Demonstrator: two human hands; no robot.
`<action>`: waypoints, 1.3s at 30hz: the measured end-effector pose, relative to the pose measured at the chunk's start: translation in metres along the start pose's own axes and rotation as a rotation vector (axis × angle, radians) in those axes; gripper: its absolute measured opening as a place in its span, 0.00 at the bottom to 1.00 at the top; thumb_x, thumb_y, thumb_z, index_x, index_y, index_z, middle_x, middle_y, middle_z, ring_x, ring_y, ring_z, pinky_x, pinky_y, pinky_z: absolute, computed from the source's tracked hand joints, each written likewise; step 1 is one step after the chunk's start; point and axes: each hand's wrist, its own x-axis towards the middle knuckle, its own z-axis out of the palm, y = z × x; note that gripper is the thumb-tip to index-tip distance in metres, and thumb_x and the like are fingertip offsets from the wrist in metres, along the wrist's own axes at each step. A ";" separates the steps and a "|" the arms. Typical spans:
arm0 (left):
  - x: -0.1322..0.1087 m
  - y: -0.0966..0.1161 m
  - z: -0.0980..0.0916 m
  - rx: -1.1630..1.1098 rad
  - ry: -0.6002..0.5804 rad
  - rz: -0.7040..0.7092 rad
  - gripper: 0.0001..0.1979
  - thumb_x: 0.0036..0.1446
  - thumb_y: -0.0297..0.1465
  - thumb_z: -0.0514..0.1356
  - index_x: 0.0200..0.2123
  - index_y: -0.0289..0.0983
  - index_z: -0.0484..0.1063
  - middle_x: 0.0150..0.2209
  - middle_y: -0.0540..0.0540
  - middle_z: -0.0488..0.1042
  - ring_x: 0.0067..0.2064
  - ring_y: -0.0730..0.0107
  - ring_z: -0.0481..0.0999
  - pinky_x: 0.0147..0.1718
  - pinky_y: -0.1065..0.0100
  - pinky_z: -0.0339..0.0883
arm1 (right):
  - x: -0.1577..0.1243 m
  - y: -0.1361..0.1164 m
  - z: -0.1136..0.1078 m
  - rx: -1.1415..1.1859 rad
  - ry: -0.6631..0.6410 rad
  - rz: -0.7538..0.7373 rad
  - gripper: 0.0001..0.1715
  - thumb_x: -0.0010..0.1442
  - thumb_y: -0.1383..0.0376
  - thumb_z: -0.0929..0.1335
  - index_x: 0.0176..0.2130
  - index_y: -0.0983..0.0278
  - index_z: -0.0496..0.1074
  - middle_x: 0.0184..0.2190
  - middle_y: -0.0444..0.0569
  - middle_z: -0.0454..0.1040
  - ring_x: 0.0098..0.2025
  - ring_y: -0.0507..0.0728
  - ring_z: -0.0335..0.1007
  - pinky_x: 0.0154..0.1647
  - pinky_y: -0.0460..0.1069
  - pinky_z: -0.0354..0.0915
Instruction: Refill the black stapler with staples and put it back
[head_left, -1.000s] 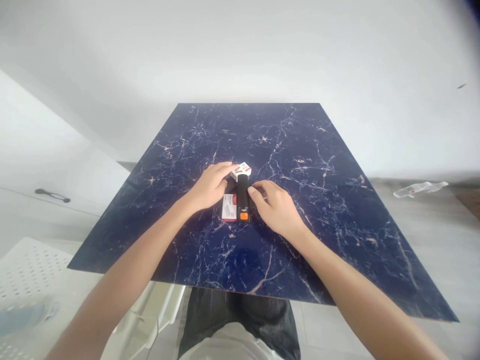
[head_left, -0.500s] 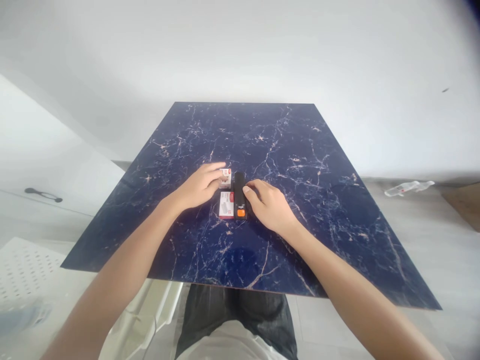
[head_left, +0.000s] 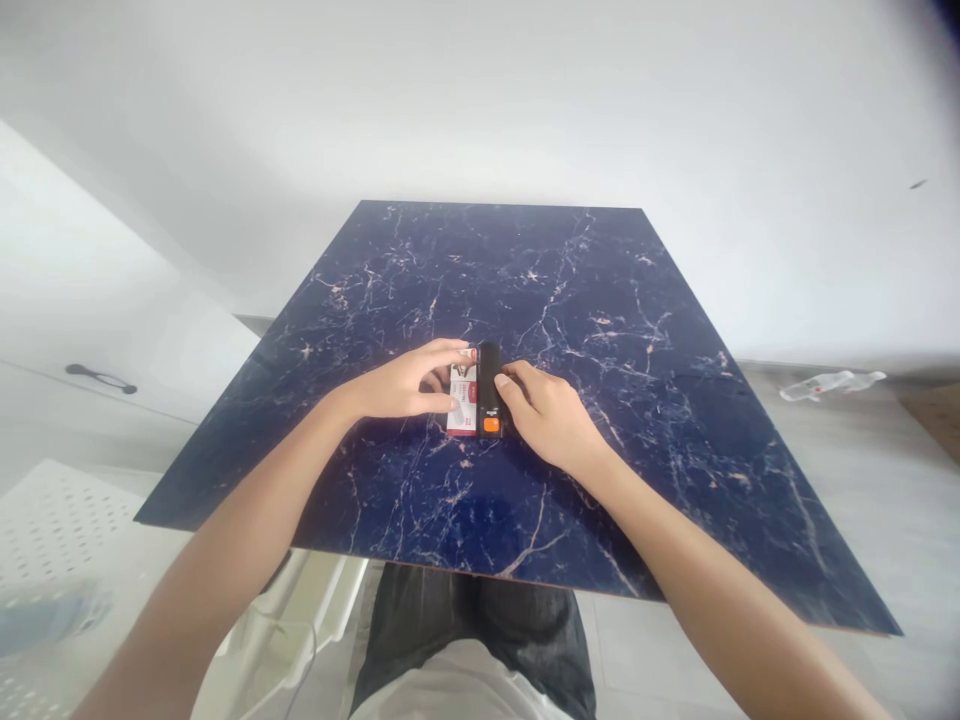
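Side by side on the table lie two small red-and-white boxes and a long black stapler (head_left: 490, 385) with an orange patch at its near end. The far box (head_left: 463, 370) is partly covered by the fingers of my left hand (head_left: 409, 382). My left thumb rests on the near box (head_left: 463, 418), which has a grey picture printed on it. That hand's fingers are spread. From the right, my right hand (head_left: 546, 408) is closed at the stapler, thumb on its side and the other fingers curled. The boxes stand close against the stapler's left side.
The dark blue marbled table (head_left: 465, 510) stands against a white wall. A white perforated surface (head_left: 64, 505) lies at the lower left, near a cabinet handle (head_left: 101, 378). Beyond the table's right edge, a clear plastic bottle (head_left: 829, 385) lies on the floor.
My left thumb has come down onto the near box, and the left fingers now reach over the far box. The two boxes look closer together. The view has shifted slightly.
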 end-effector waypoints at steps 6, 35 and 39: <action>-0.011 0.013 -0.002 0.310 0.018 -0.073 0.52 0.51 0.51 0.73 0.74 0.53 0.54 0.79 0.43 0.39 0.75 0.33 0.55 0.65 0.43 0.66 | -0.001 -0.002 -0.001 0.023 0.006 0.020 0.15 0.74 0.57 0.63 0.51 0.61 0.73 0.45 0.51 0.82 0.44 0.61 0.79 0.44 0.53 0.68; 0.222 0.033 0.080 0.418 0.042 0.168 0.66 0.45 0.54 0.69 0.78 0.34 0.40 0.72 0.28 0.52 0.73 0.34 0.53 0.71 0.40 0.52 | 0.009 0.103 -0.109 -0.313 0.257 0.328 0.40 0.57 0.60 0.69 0.67 0.61 0.65 0.51 0.57 0.82 0.49 0.71 0.80 0.51 0.62 0.72; 0.295 0.057 0.117 0.414 0.025 0.230 0.66 0.47 0.55 0.67 0.78 0.33 0.37 0.74 0.26 0.49 0.74 0.32 0.52 0.70 0.40 0.51 | -0.001 0.153 -0.148 -0.307 0.369 0.474 0.39 0.57 0.60 0.68 0.67 0.60 0.67 0.53 0.57 0.82 0.53 0.71 0.79 0.54 0.63 0.70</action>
